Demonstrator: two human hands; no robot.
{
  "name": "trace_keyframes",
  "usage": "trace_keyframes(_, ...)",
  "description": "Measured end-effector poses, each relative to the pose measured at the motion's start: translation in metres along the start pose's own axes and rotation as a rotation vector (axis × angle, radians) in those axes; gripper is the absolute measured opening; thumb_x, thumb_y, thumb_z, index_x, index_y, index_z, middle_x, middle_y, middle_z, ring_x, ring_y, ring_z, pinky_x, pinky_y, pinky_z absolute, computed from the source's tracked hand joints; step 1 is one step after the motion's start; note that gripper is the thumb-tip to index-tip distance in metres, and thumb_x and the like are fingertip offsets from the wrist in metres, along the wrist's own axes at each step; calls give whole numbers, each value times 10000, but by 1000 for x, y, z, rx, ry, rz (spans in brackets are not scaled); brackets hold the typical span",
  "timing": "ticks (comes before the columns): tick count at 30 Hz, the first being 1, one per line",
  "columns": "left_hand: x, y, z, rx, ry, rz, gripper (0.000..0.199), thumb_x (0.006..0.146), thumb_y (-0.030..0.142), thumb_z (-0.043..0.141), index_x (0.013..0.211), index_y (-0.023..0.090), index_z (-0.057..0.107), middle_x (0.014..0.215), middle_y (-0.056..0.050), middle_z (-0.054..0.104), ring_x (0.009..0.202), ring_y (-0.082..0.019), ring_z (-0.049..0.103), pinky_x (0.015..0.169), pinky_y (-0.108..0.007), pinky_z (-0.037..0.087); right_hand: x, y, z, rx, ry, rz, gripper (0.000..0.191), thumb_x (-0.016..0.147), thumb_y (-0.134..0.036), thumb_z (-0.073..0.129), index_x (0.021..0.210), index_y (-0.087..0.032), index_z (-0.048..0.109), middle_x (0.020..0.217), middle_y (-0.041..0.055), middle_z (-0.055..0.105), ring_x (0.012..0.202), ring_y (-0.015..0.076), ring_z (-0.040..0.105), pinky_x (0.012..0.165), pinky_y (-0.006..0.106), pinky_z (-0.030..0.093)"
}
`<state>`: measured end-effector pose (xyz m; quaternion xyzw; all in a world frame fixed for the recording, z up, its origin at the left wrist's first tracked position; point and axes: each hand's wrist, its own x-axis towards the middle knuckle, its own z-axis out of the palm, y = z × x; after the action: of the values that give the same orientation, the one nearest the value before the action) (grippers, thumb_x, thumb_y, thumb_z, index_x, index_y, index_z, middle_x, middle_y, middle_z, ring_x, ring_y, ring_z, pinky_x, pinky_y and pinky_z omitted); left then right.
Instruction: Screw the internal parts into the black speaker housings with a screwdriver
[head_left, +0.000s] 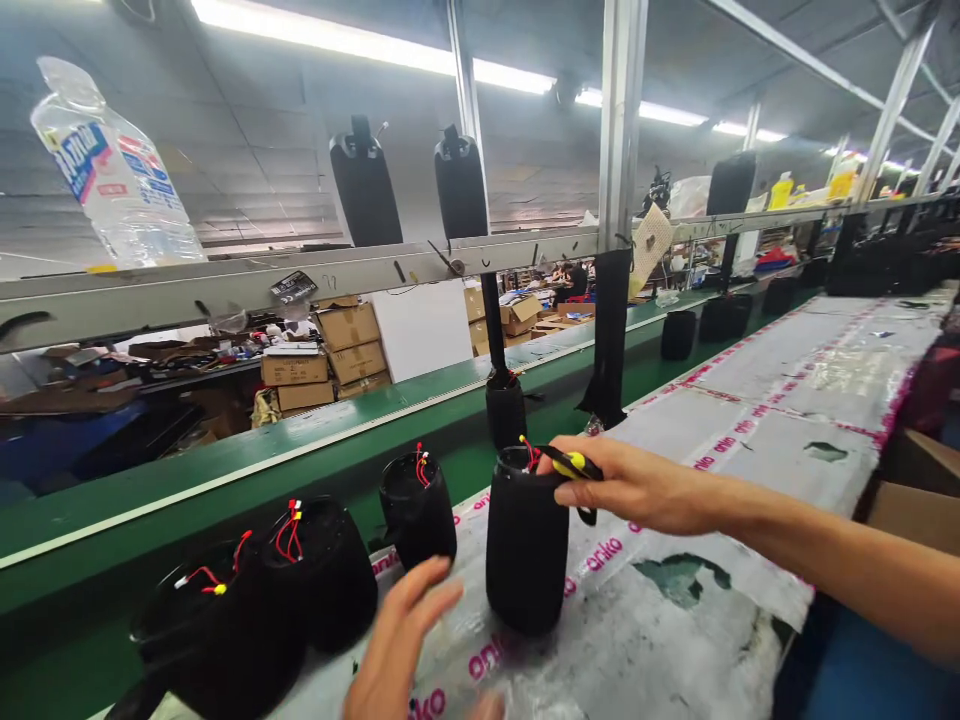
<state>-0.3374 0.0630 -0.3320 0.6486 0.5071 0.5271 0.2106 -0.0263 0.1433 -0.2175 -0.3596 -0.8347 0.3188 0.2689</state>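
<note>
A black fabric-covered speaker body [527,550] stands upright on the wrapped bench, red wires with a yellow connector rising from its open top. At its top right edge, my right hand [626,480] is closed on a black and yellow piece [574,462] of unclear kind; its near end lies by the wires. My left hand [409,640] is low in front and left of this body, fingers spread, with nothing visible in it. Similar speaker bodies with wires stand to the left: one speaker body [418,515], another [322,580], and a nearer speaker body [225,640].
A green conveyor belt [187,490] runs behind the bench, with another speaker body [506,412] on it. Above, a metal shelf [300,270] carries a plastic bottle [112,170] and black speaker parts [367,190]. A metal post [621,130] rises beyond my right hand.
</note>
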Motion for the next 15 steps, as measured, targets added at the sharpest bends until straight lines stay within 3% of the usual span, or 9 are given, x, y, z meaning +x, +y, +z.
trace_keyframes(2, 18, 25, 28, -294, -252, -139, 789, 737, 601, 765, 1433, 297, 553, 1558, -100, 494, 1419, -389, 456, 1178, -567, 348, -13, -5, 12, 179, -83, -33, 269, 969, -431, 612, 1090, -191, 605, 897, -10, 559, 773, 137, 519, 688, 253, 453)
trace_keyframes(4, 36, 45, 47, -559, -597, -210, 828, 756, 557, 773, 1463, 225, 500, 1495, -149, 548, 1347, -394, 526, 1103, -529, 429, -22, -6, 22, 287, -147, -59, 266, 974, -440, 611, 1082, -197, 605, 906, -11, 564, 778, 137, 529, 694, 257, 461)
trace_keyframes(5, 42, 51, 54, -644, -686, -236, 806, 755, 556, 770, 1432, 196, 520, 1423, -160, 603, 1278, -393, 579, 1050, -511, 468, -26, -5, 26, 302, -152, -62, 260, 977, -435, 606, 1089, -201, 608, 926, -5, 581, 802, 145, 549, 714, 265, 470)
trace_keyframes(7, 47, 59, 61, -684, -679, -254, 745, 736, 521, 796, 1354, 174, 567, 1291, -145, 681, 1168, -366, 641, 993, -468, 496, -34, -1, 32, 230, -41, -59, 237, 985, -400, 591, 1127, -211, 613, 1034, 21, 630, 933, 175, 595, 826, 299, 485)
trace_keyframes(10, 41, 64, 65, -557, -464, -270, 710, 704, 453, 843, 1313, 195, 586, 1242, -103, 715, 1146, -321, 658, 1016, -419, 481, -49, 6, 38, -44, 252, -11, 253, 1003, -342, 543, 1217, -211, 577, 1197, 65, 654, 1101, 216, 610, 958, 359, 455)
trace_keyframes(12, 37, 67, 65, -474, -428, -266, 693, 705, 437, 843, 1308, 205, 592, 1248, -92, 718, 1179, -313, 649, 1048, -408, 465, -59, 7, 42, -230, 303, 40, 248, 1026, -342, 502, 1227, -204, 547, 1104, 59, 690, 971, 215, 660, 841, 352, 478)
trace_keyframes(15, 38, 71, 65, -391, -450, -234, 640, 727, 445, 823, 1282, 213, 605, 1227, -77, 721, 1181, -304, 647, 1060, -402, 455, -69, 2, 51, -501, 224, 24, 152, 1044, -310, 470, 1126, -209, 550, 894, 13, 690, 709, 196, 648, 613, 321, 399)
